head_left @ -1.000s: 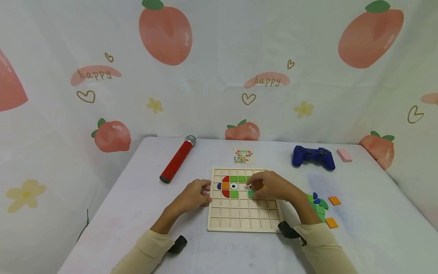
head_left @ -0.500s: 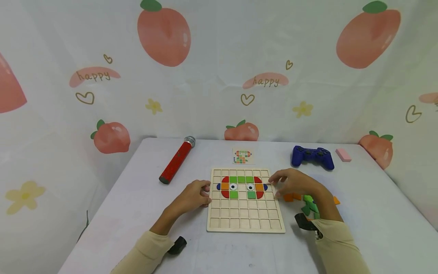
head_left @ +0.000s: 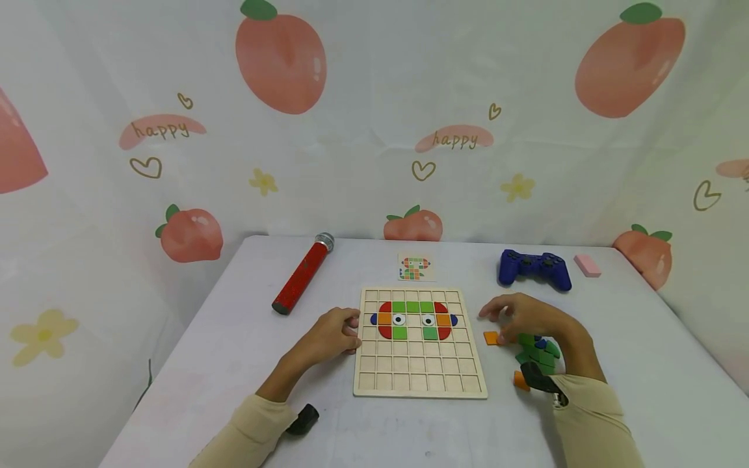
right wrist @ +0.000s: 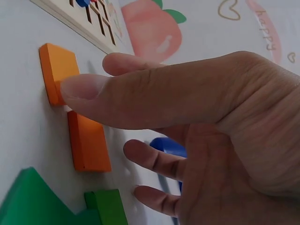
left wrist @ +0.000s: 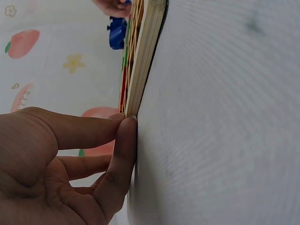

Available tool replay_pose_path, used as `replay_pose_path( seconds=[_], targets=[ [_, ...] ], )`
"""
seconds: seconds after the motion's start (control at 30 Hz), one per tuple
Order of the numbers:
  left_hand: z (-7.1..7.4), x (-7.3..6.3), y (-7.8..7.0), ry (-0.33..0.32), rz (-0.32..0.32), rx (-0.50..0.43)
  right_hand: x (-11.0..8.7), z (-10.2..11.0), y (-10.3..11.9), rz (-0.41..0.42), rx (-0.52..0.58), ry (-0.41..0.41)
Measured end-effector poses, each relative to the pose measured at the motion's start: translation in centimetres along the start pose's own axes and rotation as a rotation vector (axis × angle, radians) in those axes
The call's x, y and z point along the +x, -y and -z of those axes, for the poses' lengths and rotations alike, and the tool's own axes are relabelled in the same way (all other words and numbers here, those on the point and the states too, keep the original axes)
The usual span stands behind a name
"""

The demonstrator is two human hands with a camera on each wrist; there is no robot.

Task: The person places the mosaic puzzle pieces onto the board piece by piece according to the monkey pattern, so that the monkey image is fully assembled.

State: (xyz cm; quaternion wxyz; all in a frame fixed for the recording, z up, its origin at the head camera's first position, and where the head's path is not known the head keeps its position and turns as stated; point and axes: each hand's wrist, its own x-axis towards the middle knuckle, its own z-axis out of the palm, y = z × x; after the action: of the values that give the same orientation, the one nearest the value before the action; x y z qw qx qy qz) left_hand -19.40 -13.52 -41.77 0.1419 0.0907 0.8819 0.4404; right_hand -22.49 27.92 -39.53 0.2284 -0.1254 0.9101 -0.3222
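The left hand (head_left: 328, 335) has bent fingers that hold the left edge of a wooden board (head_left: 400, 366) with little squares cut into it. The board lies flat in the middle of the white worktop (head_left: 374, 432). On it the pieces make a shape like a face: red pieces (head_left: 385, 306) at the four corners, green squares (head_left: 412, 307) along the top and down low, two orange squares (head_left: 384, 318) at the sides, two eye pieces (head_left: 399, 320), and a small blue piece (head_left: 374, 319) sticking out on each side. The right hand (head_left: 529, 316) is on the right of the board, not touching it. Its thumb and pointing finger are wide apart. The thumb tip is at an orange tile (right wrist: 65, 58); I cannot tell if it touches it. A second orange tile (right wrist: 89, 145) lies just beside that one. Near this hand there is a bunch of loose green pieces (head_left: 541, 354), and one more orange tile (head_left: 519, 381) is close to the wrist. Behind the board lies a picture card (head_left: 417, 267) with a colored square pattern. A red microphone (head_left: 302, 277) lies to the left, and a blue game controller (head_left: 534, 269) and a pink block (head_left: 588, 265) are at the back right. The cloth (head_left: 351, 162) behind has peaches on it.
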Motion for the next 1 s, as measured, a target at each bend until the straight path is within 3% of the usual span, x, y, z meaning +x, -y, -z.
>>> replay_pose_path(
  seconds=[0.67,1.0],
  targets=[
    [0.04,0.04,0.09,-0.002,-0.003,0.006,0.20,-0.29,0.09,0.028,0.076,0.004],
    [0.04,0.06,0.14,-0.005,-0.007,0.012,0.84,-0.54,0.08,0.058,0.034,-0.039]
  ],
)
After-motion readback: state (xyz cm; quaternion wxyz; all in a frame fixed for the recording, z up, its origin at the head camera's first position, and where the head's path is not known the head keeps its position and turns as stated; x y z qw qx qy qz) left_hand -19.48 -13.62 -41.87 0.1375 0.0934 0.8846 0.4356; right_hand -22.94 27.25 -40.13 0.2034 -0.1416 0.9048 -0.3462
